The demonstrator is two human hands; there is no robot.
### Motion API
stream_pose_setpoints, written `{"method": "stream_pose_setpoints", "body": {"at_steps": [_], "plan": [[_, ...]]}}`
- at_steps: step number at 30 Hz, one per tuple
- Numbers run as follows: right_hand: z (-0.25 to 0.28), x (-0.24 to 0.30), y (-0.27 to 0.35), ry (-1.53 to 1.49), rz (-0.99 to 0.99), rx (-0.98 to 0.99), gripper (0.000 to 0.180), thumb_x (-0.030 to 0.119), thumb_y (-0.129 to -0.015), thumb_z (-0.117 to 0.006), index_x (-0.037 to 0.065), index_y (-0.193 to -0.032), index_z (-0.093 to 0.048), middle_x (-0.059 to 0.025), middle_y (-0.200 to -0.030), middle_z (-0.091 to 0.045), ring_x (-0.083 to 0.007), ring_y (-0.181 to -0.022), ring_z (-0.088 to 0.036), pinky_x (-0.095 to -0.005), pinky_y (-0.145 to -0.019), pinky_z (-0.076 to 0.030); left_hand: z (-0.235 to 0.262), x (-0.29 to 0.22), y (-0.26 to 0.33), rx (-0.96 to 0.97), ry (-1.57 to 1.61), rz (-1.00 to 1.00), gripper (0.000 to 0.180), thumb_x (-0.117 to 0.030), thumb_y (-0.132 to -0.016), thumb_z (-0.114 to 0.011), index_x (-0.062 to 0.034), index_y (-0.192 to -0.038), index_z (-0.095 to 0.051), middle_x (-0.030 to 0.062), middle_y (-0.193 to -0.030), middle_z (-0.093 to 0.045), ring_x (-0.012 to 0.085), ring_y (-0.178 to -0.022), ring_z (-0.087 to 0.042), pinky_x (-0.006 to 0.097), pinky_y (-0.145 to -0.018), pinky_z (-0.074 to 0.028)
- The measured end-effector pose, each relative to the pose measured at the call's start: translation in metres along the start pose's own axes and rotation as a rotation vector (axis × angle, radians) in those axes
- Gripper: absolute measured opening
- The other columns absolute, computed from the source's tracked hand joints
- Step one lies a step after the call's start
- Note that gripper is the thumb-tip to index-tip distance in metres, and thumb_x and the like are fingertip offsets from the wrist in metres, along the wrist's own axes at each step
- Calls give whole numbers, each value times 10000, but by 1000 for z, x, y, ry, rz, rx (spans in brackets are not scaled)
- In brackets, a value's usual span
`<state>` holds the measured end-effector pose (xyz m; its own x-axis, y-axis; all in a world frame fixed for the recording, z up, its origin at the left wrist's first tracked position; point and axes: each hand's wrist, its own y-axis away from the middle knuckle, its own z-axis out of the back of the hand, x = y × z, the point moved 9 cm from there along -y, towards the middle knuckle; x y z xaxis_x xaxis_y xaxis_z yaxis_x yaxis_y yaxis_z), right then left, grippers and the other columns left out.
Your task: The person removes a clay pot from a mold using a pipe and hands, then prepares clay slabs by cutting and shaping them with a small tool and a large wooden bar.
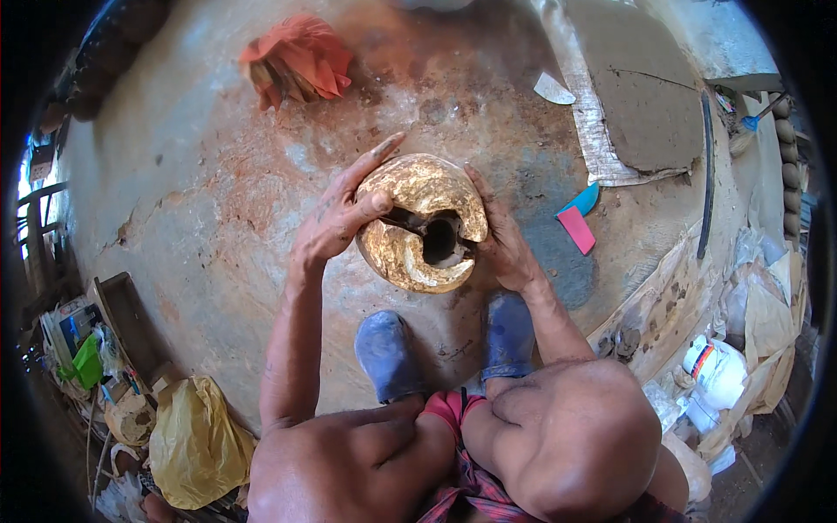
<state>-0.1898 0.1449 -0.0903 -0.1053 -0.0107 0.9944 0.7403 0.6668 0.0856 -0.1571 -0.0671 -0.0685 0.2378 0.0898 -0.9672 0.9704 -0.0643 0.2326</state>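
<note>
A rounded, mottled tan mould (408,187) with a dark round opening and a split running from it is between my two hands, above the floor in front of my feet. My left hand (338,216) grips its left side, with the thumb over the top near the split and the fingers along the outer wall. My right hand (506,240) wraps the right side, its fingertips at the far right edge; part of that hand is hidden behind the mould. The inside of the opening is too dark to make out.
Right of the mould lie a teal piece (580,200) and a pink piece (576,230). Beyond them, a grey clay slab (645,96) rests on a pale sheet, near a white curved scraper (554,89). A red bundle (301,57) sits far left, a yellow plastic bag (196,440) near left.
</note>
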Motion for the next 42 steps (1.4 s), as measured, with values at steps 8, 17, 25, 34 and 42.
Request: {"method": "stream_pose_setpoints", "body": {"at_steps": [8,17,25,34,42], "plan": [[1,-23,12,-8,-75,-13,1238,808,-844,-696,-27,-1658,-283,-255,-1682,-343,-357,-1578,-311,-449,-1292,-240,-7,3,-14,235,120,54,1214,-709,-703,-872,27,-1580,-468,172,-1512,-580,274,-1412,-531,419,-1207,-387],[23,-2,1,200,58,-151,1217,828,-850,-664,-12,-1657,-311,-247,-1691,-342,-381,-1581,-315,-462,-1286,-259,-18,3,-50,257,153,18,1169,-740,-678,-856,12,-1521,-558,174,-1459,-628,282,-1371,-574,430,-1191,-409],[67,1,-51,230,-41,-251,850,686,-1012,-578,7,-1513,-477,-184,-1236,-674,-278,-1119,-647,-404,-956,-513,10,-15,-96,99,137,-85,1234,-931,-866,-470,-34,-1685,-254,167,-1641,-449,284,-1474,-487,394,-1172,-430],[144,36,-148,866,115,-678,460,368,-1048,-664,23,-1352,-645,-190,-1057,-770,-311,-891,-767,-440,-807,-581,67,16,-55,-206,369,-139,775,-447,-1062,-595,4,-1641,-345,181,-1580,-528,286,-1459,-510,447,-1231,-367],[161,33,-176,1012,43,-630,375,320,-1029,-692,26,-1253,-751,-150,-998,-800,-232,-835,-756,-404,-776,-584,48,83,39,-163,230,93,1009,-601,-893,-758,42,-1596,-425,195,-1615,-496,326,-1514,-450,494,-1265,-315]]}}
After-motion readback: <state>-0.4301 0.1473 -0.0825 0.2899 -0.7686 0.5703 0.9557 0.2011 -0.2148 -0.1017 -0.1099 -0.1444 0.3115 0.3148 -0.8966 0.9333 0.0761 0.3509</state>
